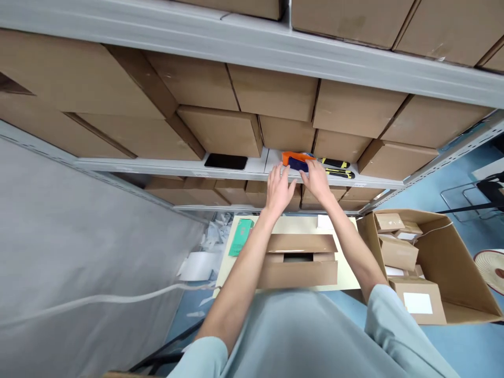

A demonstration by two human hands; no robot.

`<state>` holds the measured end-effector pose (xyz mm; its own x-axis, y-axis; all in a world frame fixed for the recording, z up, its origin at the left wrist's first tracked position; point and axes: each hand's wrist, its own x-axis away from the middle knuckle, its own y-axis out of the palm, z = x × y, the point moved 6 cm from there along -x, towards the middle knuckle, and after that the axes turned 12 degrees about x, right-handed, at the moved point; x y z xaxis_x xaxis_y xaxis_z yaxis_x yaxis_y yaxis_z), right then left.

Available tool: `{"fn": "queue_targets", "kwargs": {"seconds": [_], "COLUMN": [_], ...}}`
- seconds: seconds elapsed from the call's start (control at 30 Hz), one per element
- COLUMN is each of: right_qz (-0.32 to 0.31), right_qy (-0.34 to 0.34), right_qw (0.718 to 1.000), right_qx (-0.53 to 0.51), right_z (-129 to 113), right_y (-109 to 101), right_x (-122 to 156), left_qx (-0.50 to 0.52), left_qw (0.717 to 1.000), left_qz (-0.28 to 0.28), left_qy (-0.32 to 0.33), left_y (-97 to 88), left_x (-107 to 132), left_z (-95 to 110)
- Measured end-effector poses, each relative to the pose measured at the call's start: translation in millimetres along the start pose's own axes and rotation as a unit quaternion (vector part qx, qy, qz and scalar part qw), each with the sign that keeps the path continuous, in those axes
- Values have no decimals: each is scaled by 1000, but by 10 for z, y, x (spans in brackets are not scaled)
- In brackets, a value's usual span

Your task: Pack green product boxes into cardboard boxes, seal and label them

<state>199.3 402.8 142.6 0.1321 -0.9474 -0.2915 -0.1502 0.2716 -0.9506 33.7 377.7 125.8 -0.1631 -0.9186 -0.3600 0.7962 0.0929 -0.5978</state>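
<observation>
An orange and dark blue tool, apparently a tape dispenser (297, 163), lies on the middle shelf (260, 163) near its front edge. My right hand (317, 181) is at its right end, with thumb and fingers around the dark blue part; the fingertips are partly hidden. At the left end is my left hand (279, 190), its fingers spread and the tips close to the tool. Two yellow and black utility knives (339, 172) rest just right of my right hand. A black phone (226, 161) lies flat farther left on the shelf.
Cardboard boxes (275, 92) fill the shelves. Below, a pale table (283, 224) carries an open carton (297, 275) and a green box (241, 236). A large carton (464, 273) of small boxes stands at right. A white cord (118, 298) crosses the left side.
</observation>
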Motion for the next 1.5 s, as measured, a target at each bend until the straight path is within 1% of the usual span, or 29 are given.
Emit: {"fn": "queue_targets", "kwargs": {"seconds": [0.07,0.1,0.17,0.27,0.33,0.4,0.47,0.53,0.6,0.67,0.73,0.8,0.83,0.9,0.97,1.07,1.17,1.23,1.27,1.4,1.5], "right_qz": [-50,-76,-113,-126,-122,-120,-109,-81,-50,-23,-5,2,2,-3,-12,-18,-21,-23,-22,-7,-12], "right_qy": [17,25,40,51,51,39,10,-27,-65,-93,-105,-108,-106,-99,-93,-93,-96,-95,-95,-109,-119], "right_qw": [998,996,991,988,988,989,991,995,997,995,992,990,990,990,990,991,991,992,992,991,990], "right_qx": [24,33,51,68,75,79,73,49,9,-33,-70,-91,-98,-103,-102,-94,-88,-84,-82,-81,-78], "right_z": [-8,-10,-12,-29,-43,-58,-81,-111,-146,-185,-226,-281,-309,-359,-393,-420,-442,-458,-465,-487,-478], "right_y": [133,205,326,407,399,359,285,174,37,-122,-282,-418,-470,-541,-581,-643,-715,-754,-771,-830,-845], "right_x": [-305,-403,-513,-546,-516,-429,-246,72,531,1077,1615,2062,2235,2484,2631,2758,2843,2886,2904,2951,2965], "left_qx": [-12,-16,-21,-14,-6,8,35,71,109,151,193,220,225,220,215,227,216,197,189,170,150], "left_qw": [1000,999,999,999,999,999,999,996,990,982,975,970,969,972,975,973,975,978,980,985,987], "left_qz": [-20,-27,-32,-24,-18,-9,13,49,84,108,104,92,85,70,54,38,54,65,61,18,7], "left_qy": [-15,-23,-30,-28,-28,-30,-26,-18,-15,-24,-34,-46,-50,-48,-28,11,24,18,15,33,55], "left_y": [123,169,231,266,261,211,83,-127,-376,-610,-777,-885,-921,-968,-991,-1017,-1072,-1103,-1107,-1089,-1096], "left_x": [-166,-206,-215,-127,-46,45,171,369,657,1010,1364,1666,1787,1964,2070,2153,2191,2196,2190,2144,2116], "left_z": [-20,-32,-47,-48,-48,-46,-31,6,66,143,244,344,390,475,558,666,716,721,723,765,807]}}
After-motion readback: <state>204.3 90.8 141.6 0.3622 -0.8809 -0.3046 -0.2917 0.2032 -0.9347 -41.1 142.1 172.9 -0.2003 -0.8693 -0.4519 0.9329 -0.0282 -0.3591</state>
